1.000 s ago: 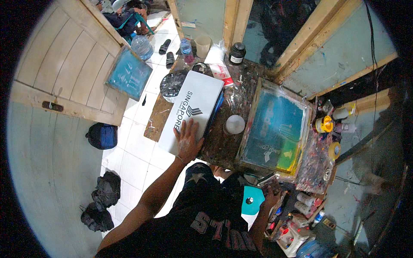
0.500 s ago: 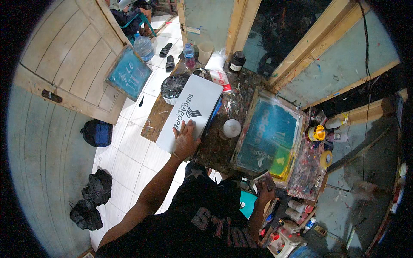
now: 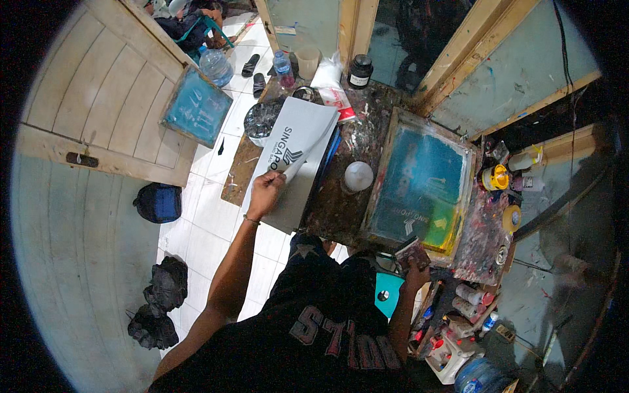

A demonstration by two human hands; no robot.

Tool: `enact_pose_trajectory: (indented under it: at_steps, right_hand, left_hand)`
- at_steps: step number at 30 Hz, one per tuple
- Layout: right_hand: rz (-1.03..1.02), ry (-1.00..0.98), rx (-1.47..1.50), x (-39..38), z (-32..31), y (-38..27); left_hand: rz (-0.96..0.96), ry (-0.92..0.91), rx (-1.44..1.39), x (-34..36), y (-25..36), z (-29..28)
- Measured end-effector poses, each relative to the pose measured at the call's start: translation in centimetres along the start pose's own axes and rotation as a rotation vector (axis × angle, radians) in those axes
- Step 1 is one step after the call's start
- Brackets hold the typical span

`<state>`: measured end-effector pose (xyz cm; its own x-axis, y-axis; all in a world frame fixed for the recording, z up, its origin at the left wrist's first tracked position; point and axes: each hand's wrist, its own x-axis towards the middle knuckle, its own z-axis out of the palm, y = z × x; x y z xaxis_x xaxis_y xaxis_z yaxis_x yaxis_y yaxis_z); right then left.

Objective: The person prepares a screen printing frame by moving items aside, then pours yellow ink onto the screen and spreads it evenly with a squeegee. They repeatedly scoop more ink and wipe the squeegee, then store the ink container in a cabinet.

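Observation:
My left hand (image 3: pixel 266 191) is closed on the lower part of a white printed sheet (image 3: pixel 304 116), which is lifted and curled above a pale surface on the paint-stained table (image 3: pixel 334 219). My right hand (image 3: pixel 415 276) grips a dark, stained squeegee (image 3: pixel 407 249) below the front corner of a framed screen (image 3: pixel 426 187) with blue and yellow-green areas. A small white cup (image 3: pixel 358 175) stands between the sheet and the screen. A black plastic-wrapped round object (image 3: pixel 259 121) sits beside the sheet's upper left.
Bottles, a jug (image 3: pixel 308 62), a dark jar (image 3: pixel 360 71) and white bags (image 3: pixel 327 75) sit along the table's back. Containers (image 3: pixel 495 177) crowd its right. Another screen (image 3: pixel 196 105) leans by the left door. A person in dark clothes (image 3: pixel 183 29) is beyond. Black bags (image 3: pixel 164 285) lie on the floor.
My left hand has gone from lying spread on the white sheet to pinching it, raising and bending its lower part. My right hand has moved slightly up with the squeegee.

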<state>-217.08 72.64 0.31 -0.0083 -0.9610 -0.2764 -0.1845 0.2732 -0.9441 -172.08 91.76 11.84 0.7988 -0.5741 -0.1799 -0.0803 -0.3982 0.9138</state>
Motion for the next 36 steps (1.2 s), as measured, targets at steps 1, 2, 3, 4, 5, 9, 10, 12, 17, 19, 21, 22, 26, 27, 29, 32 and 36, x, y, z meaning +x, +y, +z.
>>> enact_pose_trajectory:
  at_steps: [1, 2, 3, 4, 5, 9, 10, 12, 17, 19, 21, 22, 26, 27, 29, 32, 36]
  right_hand:
    - [0.030, -0.005, 0.028, 0.0, 0.0, -0.1]
    - [0.009, -0.004, -0.033, 0.0, 0.1, -0.2]
    - [0.012, 0.008, -0.135, -0.1, 0.1, -0.4]
    - [0.023, 0.026, -0.242, -0.1, 0.3, -0.6]
    - [0.032, 0.028, -0.257, -0.2, 0.4, -0.9]
    - [0.053, 0.065, -0.123, -0.6, 1.3, -1.5]
    - [0.077, 0.063, -0.042, -0.5, 1.3, -1.6]
    - [0.056, 0.072, -0.168, -0.3, 1.4, -1.6]
    - [0.056, 0.049, -0.179, 0.4, 0.7, -0.5]
    - [0.021, 0.055, -0.165, 0.6, 0.6, 0.1]
    - [0.032, 0.053, -0.134, 0.6, 0.6, 0.4]
    - [0.054, 0.064, -0.119, 0.6, 0.7, 0.5]
    - [0.051, 0.011, -0.019, 0.6, 0.8, 0.2]
    - [0.051, 0.002, -0.012, 0.6, 0.9, 0.1]
    - [0.053, 0.008, -0.020, 0.6, 0.9, -0.2]
    - [0.051, 0.039, -0.071, 0.6, 1.1, -0.7]
    - [0.087, 0.022, -0.007, 0.4, 0.9, -1.5]
  left_hand:
    - [-0.040, -0.005, 0.008, 0.0, 0.2, -0.5]
    - [-0.025, 0.027, -0.027, 0.0, 0.3, -0.8]
    - [-0.076, 0.026, -0.077, 0.0, 0.3, -1.0]
    - [-0.108, 0.027, -0.111, 0.1, 0.2, -1.3]
    - [-0.145, 0.040, -0.124, 0.1, 0.1, -1.4]
    - [-0.143, 0.069, -0.308, 0.1, -0.4, -1.6]
    - [-0.168, 0.079, -0.299, 0.1, -0.4, -1.7]
    - [-0.220, 0.075, -0.316, 0.2, -0.5, -1.9]
    - [-0.247, 0.116, -0.364, 0.5, -1.7, -2.2]
    - [-0.198, 0.127, -0.326, 0.7, -2.5, -2.4]
    - [-0.174, 0.127, -0.300, 0.9, -3.2, -2.7]
    - [-0.179, 0.124, -0.282, 1.1, -3.4, -2.8]
    - [-0.172, 0.173, -0.263, 0.8, -2.7, -3.1]
    - [-0.190, 0.169, -0.319, 0.6, -2.1, -3.1]
    - [-0.265, 0.176, -0.391, 0.3, -0.7, -2.9]
    - [-0.372, 0.193, -0.302, 0.1, 1.6, -3.0]
    - [-0.423, 0.204, -0.285, -0.2, 2.7, -2.8]
